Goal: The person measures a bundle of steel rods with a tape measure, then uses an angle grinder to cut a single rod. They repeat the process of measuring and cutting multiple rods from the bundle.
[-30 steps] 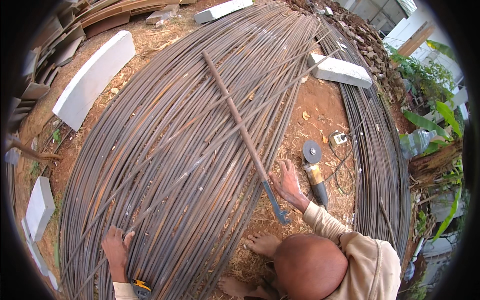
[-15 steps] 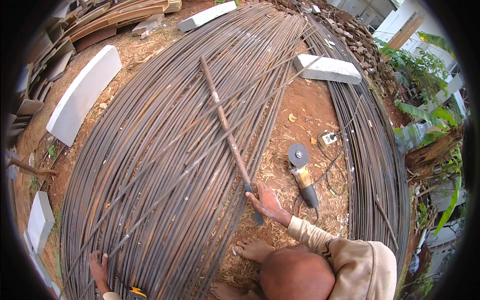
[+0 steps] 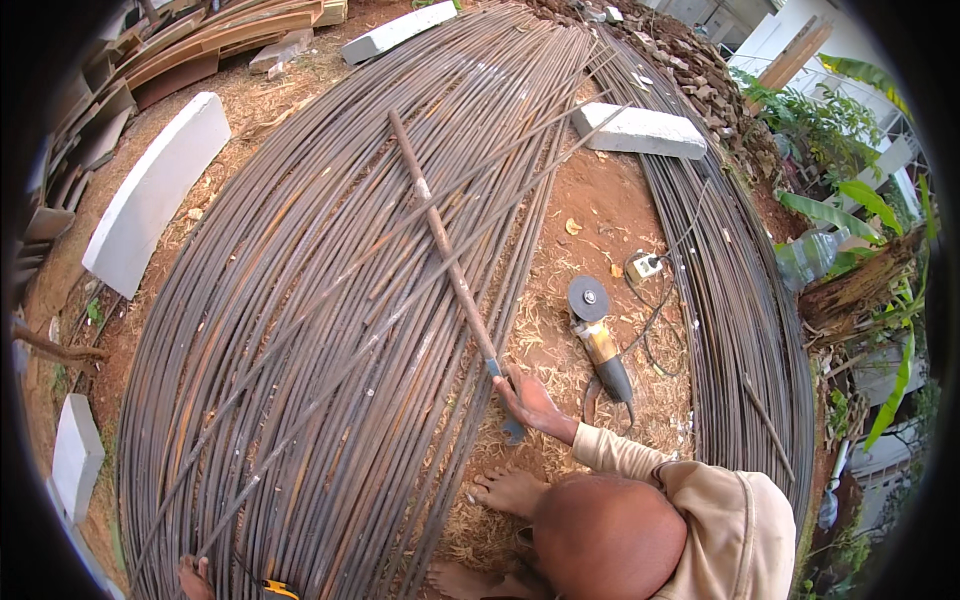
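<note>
Neither my left hand nor my right hand shows. A crouching barefoot person in beige (image 3: 735,525) fills the lower middle, right hand (image 3: 530,400) on the blue hooked tool (image 3: 513,432) at the lower end of a long rusty pipe (image 3: 445,250), which lies diagonally across a wide bundle of steel bars (image 3: 250,330). At lower left, a hand (image 3: 194,577), apparently the same person's left, rests by the bars beside a partly hidden yellow-black tape measure (image 3: 282,589). An angle grinder (image 3: 600,350) lies on the dirt to the right, cord near a socket block (image 3: 645,267).
A second bar bundle (image 3: 740,380) runs along the right, crossed by a white block (image 3: 640,132). More white slabs (image 3: 150,190) lie left, boards (image 3: 200,50) upper left. Broken rubble (image 3: 690,60), a water bottle (image 3: 808,262), a stump (image 3: 850,300) and plants line the right.
The person's right hand has moved from beside the tool onto it. The hand at lower left has slid down toward the frame's edge. The whole view has shifted slightly.
</note>
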A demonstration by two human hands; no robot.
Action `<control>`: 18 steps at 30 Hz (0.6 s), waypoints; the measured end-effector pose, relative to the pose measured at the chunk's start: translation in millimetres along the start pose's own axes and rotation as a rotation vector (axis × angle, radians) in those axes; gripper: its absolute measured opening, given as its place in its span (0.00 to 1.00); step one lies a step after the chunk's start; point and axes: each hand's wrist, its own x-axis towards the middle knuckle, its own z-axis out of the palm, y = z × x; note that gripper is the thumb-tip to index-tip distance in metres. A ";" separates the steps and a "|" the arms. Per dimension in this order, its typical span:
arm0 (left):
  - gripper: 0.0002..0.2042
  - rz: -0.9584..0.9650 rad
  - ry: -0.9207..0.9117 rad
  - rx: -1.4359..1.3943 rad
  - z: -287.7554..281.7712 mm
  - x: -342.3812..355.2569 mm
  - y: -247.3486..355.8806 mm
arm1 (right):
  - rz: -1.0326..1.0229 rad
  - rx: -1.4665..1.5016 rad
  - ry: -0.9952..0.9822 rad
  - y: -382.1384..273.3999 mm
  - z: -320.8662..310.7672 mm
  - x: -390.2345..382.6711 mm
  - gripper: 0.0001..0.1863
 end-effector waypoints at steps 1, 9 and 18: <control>0.30 0.071 -0.027 0.125 -6.0 -2.7 -6.0 | 0.000 -0.002 0.008 1.2 6.0 1.9 0.27; 0.32 0.348 -0.063 0.202 -69.3 -74.9 147.1 | 0.136 0.110 0.021 -7.6 -21.2 -8.7 0.35; 0.31 0.430 -0.005 0.013 -102.7 -91.5 239.5 | 0.124 -0.005 0.096 6.6 -41.4 -2.7 0.38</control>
